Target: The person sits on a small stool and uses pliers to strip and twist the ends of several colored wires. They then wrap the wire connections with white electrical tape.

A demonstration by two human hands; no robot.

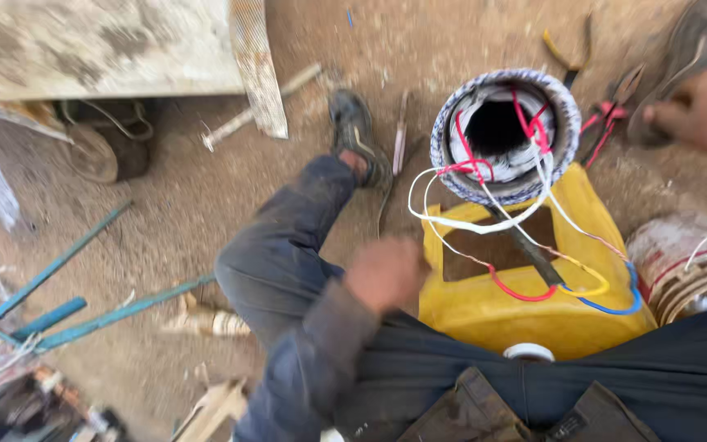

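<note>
The stator (445, 151), a wound ring with a dark bore, sits tilted on the far edge of a yellow can (484, 315) that has a window cut in its top. The can stands on the dirt floor (190, 196) between the person's legs. Loose leads spill from the winding: a white loop (460, 223) hangs over the can's left shoulder, while a red lead (521, 293), a yellow one (587, 290) and a blue one (615, 307) drape across its front. A dark flat bar (529, 250) slants over the window. The left hand (385, 274) is just beside the can's left wall, near the white loop. It is blurred and looks curled, but I cannot tell whether its grip holds anything. The right hand is not in view. The hand at the upper right (701, 106), in a grey sleeve, seems to be another person's, resting close to red-handled pliers (607, 119). Working these leads well probably means steadying the can first, since the stator's perch looks top-heavy. Each lead is best taken singly near the winding so none drags on the rest or catches the cut window's edge. The clearest room lies to the left, over bare floor towards the shoe (353, 123). The right is crowded by a round drum (681, 262), and the far side by the pliers and the other hand.
</note>
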